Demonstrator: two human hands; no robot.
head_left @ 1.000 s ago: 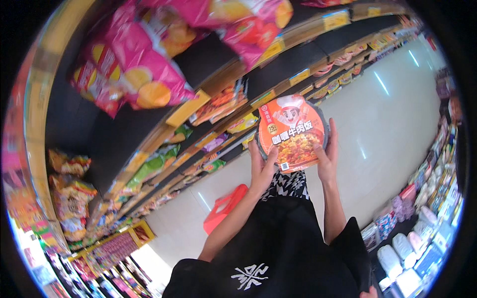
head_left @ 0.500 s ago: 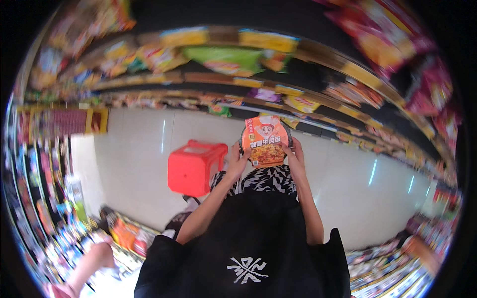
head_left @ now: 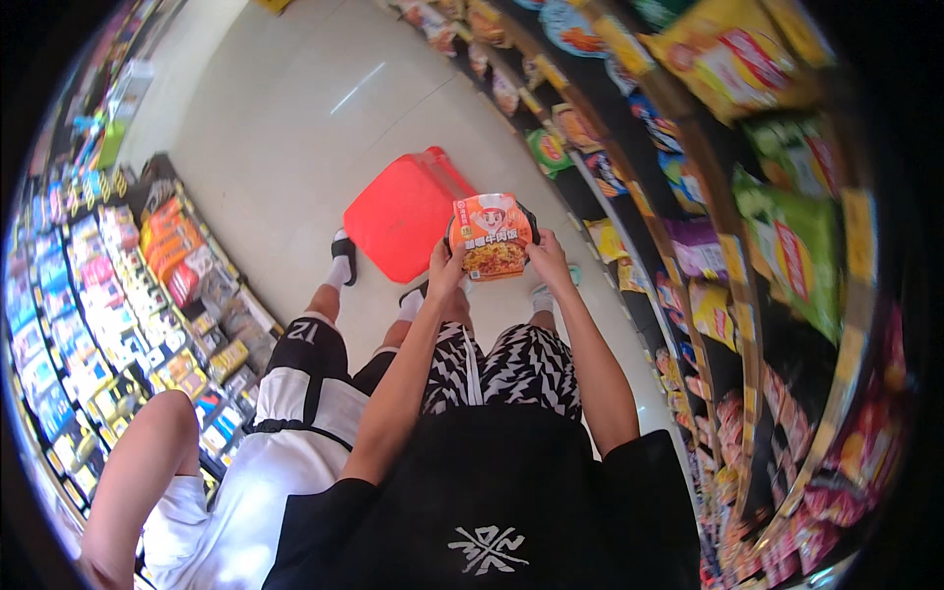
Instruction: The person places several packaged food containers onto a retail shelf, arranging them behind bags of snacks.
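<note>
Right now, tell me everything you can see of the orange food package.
The food package is a squat tub, dark at its edge, wrapped in an orange, cardboard-looking sleeve printed with a cartoon chef, pale lettering and a food picture. It looks closed. The printed face is toward the camera. The left hand and right hand grip its sides above the pale floor; its underside is hidden.

Bright snack bags (head_left: 795, 261) sit on shelves (head_left: 858, 231) at the right. A person (head_left: 251, 506) in white stands at the left.
</note>
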